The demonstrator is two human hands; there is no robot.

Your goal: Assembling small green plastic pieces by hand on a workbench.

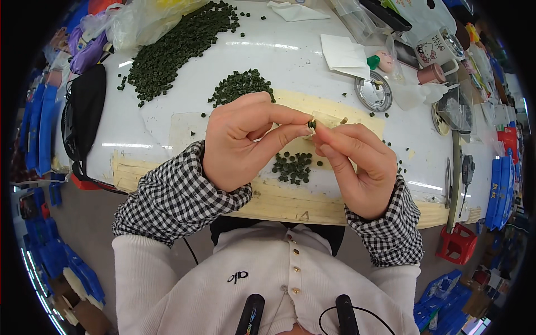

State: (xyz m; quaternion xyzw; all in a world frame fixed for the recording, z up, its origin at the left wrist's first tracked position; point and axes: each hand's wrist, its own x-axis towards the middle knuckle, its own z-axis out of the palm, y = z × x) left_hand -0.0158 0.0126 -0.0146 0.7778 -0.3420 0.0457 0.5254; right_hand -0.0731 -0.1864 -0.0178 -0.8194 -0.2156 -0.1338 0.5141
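Observation:
My left hand and my right hand meet over the middle of the table, fingertips pinched together. Between them is a tiny dark green round part, gripped from both sides and mostly covered by the fingers. Just below the hands, nearer to me, lies a small loose group of similar dark green parts. A middle-sized heap of them sits behind my left hand. Farther back on the left spreads a much larger pile.
The white table has yellowish tape along its near edge. A black face mask lies left. At the right are a round metal dish, white paper, a printed cup, a thread spool and tweezers.

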